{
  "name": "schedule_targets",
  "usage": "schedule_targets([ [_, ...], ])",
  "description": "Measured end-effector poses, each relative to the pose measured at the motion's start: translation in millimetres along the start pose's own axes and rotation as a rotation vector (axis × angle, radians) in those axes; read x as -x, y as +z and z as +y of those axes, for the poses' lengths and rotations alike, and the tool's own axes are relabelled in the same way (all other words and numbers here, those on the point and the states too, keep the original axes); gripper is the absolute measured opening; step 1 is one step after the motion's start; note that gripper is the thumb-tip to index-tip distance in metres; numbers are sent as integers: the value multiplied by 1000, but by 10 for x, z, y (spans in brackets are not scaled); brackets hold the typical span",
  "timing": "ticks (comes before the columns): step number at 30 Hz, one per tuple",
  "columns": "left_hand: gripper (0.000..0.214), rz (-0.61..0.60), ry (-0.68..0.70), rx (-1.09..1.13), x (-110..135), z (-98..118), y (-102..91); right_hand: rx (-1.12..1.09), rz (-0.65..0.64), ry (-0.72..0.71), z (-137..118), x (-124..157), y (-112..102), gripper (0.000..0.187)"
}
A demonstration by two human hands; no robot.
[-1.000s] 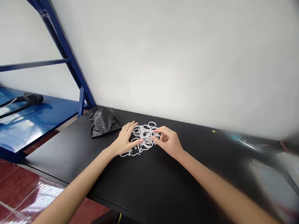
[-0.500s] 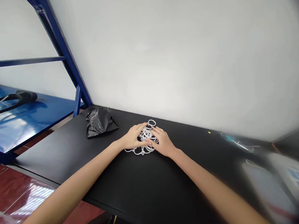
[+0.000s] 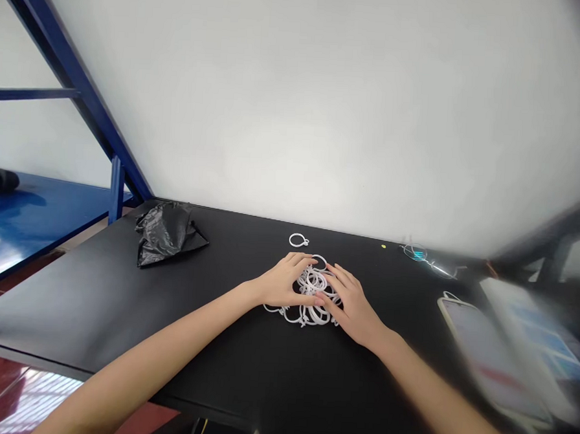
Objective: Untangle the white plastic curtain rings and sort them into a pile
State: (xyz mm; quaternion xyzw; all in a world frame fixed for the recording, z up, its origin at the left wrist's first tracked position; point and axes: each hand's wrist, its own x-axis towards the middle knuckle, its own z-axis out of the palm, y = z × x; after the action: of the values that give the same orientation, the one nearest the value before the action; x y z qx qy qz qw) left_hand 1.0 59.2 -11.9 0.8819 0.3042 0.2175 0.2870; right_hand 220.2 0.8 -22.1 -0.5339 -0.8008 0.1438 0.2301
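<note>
White rings (image 3: 315, 284) lie heaped on the black surface (image 3: 263, 364) between a half-open left hand (image 3: 286, 281) and a half-open right hand (image 3: 353, 303), thumbs and fingers curved against the heap; a single ring (image 3: 296, 246) lies apart, beyond it; a crumpled black bag (image 3: 165, 235) sits farther left.

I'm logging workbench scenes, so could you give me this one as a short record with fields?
Left hand: at the pile's left side, thumb and fingers apart
Right hand: at its right side, thumb and fingers apart
Pile: white rings, tangled, between the hands
Loose ring: apart, beyond the pile
Surface: black table
Left side: crumpled black bag
</note>
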Motion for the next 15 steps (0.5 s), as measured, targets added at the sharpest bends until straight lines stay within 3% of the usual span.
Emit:
schedule_targets([
  [5, 64, -16, -20, -2, -151, 64, -101, -81, 58, 16, 49, 122, -141, 44],
  [8, 55, 102, -63, -126, -321, -144, -200, -188, 176, 5, 90, 97, -200, 35],
  [10, 53, 72, -116, -186, -378, -316, -253, -245, 246, 6, 114, 85, -215, 30],
  [15, 53, 45, -115, -217, -100, -473, -346, -321, 290, 0, 86, 93, -193, 24],
])
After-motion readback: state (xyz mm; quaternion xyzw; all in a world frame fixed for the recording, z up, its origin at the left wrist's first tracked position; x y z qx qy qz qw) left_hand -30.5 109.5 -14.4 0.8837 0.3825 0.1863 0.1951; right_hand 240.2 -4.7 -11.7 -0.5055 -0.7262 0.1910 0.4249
